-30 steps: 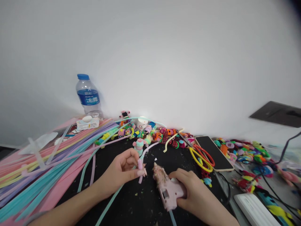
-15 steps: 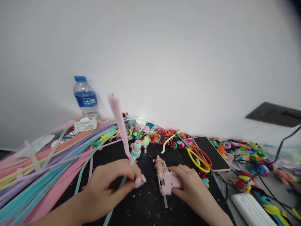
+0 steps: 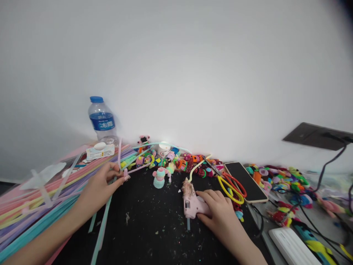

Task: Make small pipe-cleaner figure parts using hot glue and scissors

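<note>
My left hand (image 3: 102,184) is at the edge of the bundle of coloured pipe cleaners (image 3: 49,200), its thumb and fingers pinched on a pink pipe cleaner (image 3: 126,173) with a short curled end. Mint pipe cleaners (image 3: 103,224) run beneath that hand. My right hand (image 3: 219,209) is wrapped round the handle of a pink glue gun (image 3: 193,204), whose dirty nozzle points away from me and whose glue stick shows at the rear. Between the hands, farther back, a small mint and pink figure (image 3: 159,179) stands upright on the black mat (image 3: 149,221).
Small fuzzy figures line the wall around a white cup (image 3: 164,149). Scissors (image 3: 231,189) with yellow and red handles lie beside a phone (image 3: 245,182). A water bottle (image 3: 102,121) stands back left. At right are cables, a white power strip (image 3: 292,246) and more figures.
My left hand has moved left and away from me with the pink pipe cleaner, from beside the mint figure to the bundle. My right hand stays on the glue gun, nearly unmoved.
</note>
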{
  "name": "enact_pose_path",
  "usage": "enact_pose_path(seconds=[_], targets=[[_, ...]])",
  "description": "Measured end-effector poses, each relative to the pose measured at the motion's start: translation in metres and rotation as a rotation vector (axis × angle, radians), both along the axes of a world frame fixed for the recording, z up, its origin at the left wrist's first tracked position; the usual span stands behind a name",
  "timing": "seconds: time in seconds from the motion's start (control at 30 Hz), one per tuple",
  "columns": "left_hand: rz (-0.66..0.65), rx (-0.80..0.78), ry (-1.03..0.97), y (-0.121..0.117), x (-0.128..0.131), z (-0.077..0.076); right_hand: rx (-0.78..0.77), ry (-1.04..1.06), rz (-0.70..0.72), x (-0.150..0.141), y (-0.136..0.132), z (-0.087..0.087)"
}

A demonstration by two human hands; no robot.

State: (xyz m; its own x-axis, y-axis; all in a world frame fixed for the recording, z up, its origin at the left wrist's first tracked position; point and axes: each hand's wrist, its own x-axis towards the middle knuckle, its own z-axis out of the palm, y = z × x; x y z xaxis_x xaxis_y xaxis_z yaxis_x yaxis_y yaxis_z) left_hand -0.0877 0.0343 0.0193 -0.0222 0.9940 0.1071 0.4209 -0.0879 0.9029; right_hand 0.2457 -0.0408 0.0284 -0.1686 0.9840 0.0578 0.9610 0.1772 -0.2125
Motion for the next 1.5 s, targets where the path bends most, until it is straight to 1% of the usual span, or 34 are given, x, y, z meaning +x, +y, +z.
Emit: enact_pose_path(seconds=[0.07,0.13,0.2,0.23,0.27,0.33,0.43,0.5,0.53,0.63,0.67,0.8,0.93,1.03,1.13,1.2,1.27,1.37,1.43,1.5], targets=[[-0.009,0.015,0.063,-0.001,-0.003,0.0,0.017,0.007,0.012,0.004,-0.003,0.004],[-0.006,0.035,0.064,-0.006,-0.001,0.005,0.08,0.06,0.013,0.006,-0.006,0.009],[-0.001,0.084,-0.031,-0.014,0.008,0.014,0.174,0.17,0.001,0.006,-0.009,0.017],[-0.028,0.077,-0.107,-0.019,0.014,0.019,0.21,0.241,-0.004,0.003,-0.011,0.02],[-0.073,0.049,-0.195,-0.025,0.021,0.025,0.223,0.314,-0.007,-0.001,-0.011,0.023],[-0.246,-0.025,-0.385,-0.035,0.039,0.036,0.198,0.47,0.021,-0.012,-0.012,0.027],[-0.522,-0.159,-0.571,-0.047,0.067,0.044,0.172,0.635,0.149,-0.031,-0.01,0.025],[-0.659,-0.257,-0.684,-0.052,0.084,0.044,0.151,0.674,0.252,-0.041,-0.01,0.02],[-0.719,-0.305,-0.723,-0.054,0.092,0.042,0.127,0.709,0.272,-0.044,-0.01,0.017],[-0.834,-0.366,-0.807,-0.058,0.11,0.036,0.026,0.916,0.187,-0.051,-0.011,0.01],[-0.853,-0.387,-0.832,-0.059,0.115,0.033,-0.012,0.981,0.171,-0.052,-0.011,0.009],[-0.842,-0.424,-0.801,-0.058,0.124,0.024,-0.093,1.193,0.106,-0.056,-0.009,0.011],[-0.764,-0.417,-0.73,-0.049,0.123,0.015,-0.124,1.311,-0.062,-0.055,-0.006,0.013],[-0.682,-0.421,-0.709,-0.041,0.119,0.006,-0.088,1.544,-0.18,-0.049,-0.003,0.013],[-0.598,-0.418,-0.663,-0.033,0.114,-0.005,-0.126,1.776,-0.178,-0.043,-0.001,0.01],[-0.56,-0.445,-0.652,-0.03,0.11,-0.012,-0.192,1.847,-0.169,-0.042,0.0,0.007],[-0.532,-0.446,-0.67,-0.027,0.106,-0.015,-0.252,1.871,-0.171,-0.044,0.0,0.005],[-0.516,-0.442,-0.663,-0.026,0.103,-0.017,-0.329,1.903,-0.155,-0.045,0.0,0.002],[-0.525,-0.434,-0.596,-0.027,0.102,-0.016,-0.405,1.924,-0.131,-0.044,0.0,0.003],[-0.554,-0.413,-0.5,-0.028,0.101,-0.014,-0.515,1.907,-0.11,-0.042,0.001,0.003]])
